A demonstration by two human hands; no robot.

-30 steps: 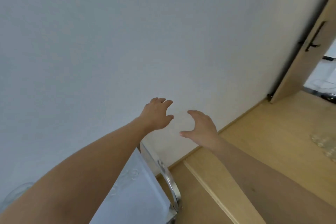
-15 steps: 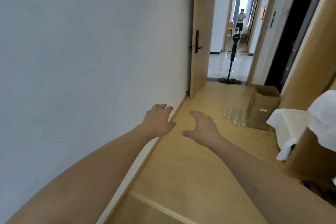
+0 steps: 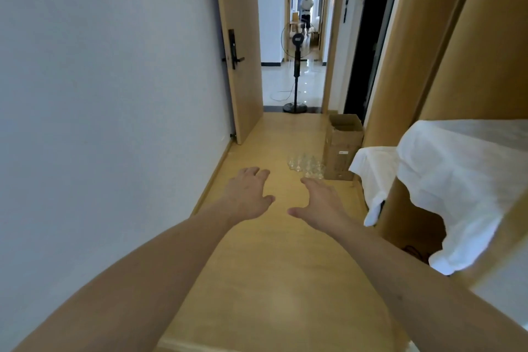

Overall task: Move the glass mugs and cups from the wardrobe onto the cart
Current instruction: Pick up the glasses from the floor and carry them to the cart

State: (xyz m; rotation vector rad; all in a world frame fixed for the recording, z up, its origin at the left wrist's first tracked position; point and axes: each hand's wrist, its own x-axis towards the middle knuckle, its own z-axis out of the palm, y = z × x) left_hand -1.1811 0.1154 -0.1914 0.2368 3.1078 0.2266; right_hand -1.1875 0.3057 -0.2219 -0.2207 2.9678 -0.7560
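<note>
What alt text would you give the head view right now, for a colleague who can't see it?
Both bare hands, left hand and right hand, reach forward open and empty over a wooden floor. Ahead, a cluster of clear glasses stands on the floor beside a cardboard box; a standing fan is in the doorway beyond.
</note>
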